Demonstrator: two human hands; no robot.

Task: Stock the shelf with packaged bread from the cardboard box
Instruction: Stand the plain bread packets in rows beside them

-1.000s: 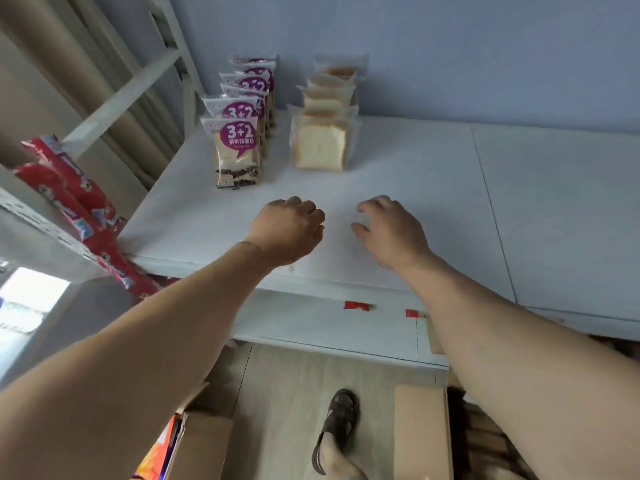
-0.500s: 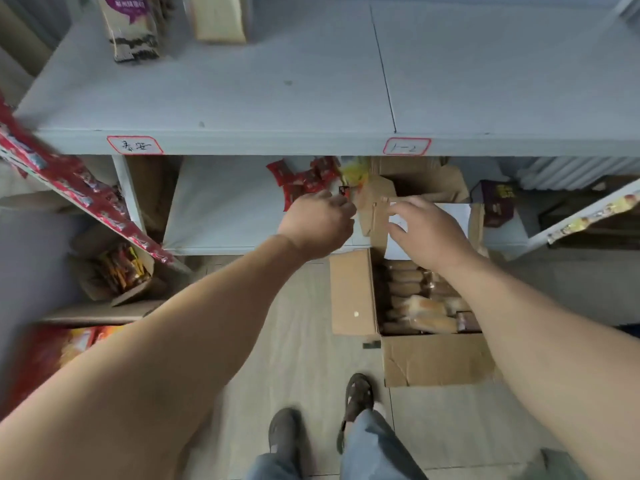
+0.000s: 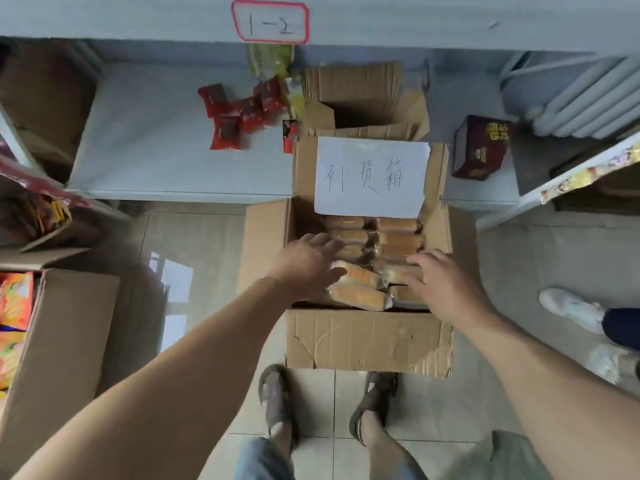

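Hands are both seen lowered into one open cardboard box (image 3: 367,337) that stands on the tiled floor against the lower shelf (image 3: 166,147). The left hand (image 3: 308,268) is held with fingers straight and loosely spread, its thumb laid against a packaged bread (image 3: 360,275) on the near pile; nothing is gripped by it. The right hand (image 3: 446,285) is likewise extended, fingers relaxed and slightly apart, resting over the loaves at the box's near right side; whether anything is pinched beneath it cannot be told. Roughly ten wrapped loaves are visible, arranged in two columns, with two more tilted on top at the near left. One white paper sign (image 3: 372,176) with handwriting is fixed to the far flap. On the lower shelf about five red snack packets (image 3: 227,131) are scattered, one dark red carton (image 3: 479,147) is placed to the right, and a second, empty cardboard box (image 3: 363,95) is set behind the first. One red-bordered label (image 3: 270,21) marked 1-2 is stuck on the upper shelf edge. Two sandalled feet are seen below the box, and one white shoe (image 3: 568,306) at the right edge.
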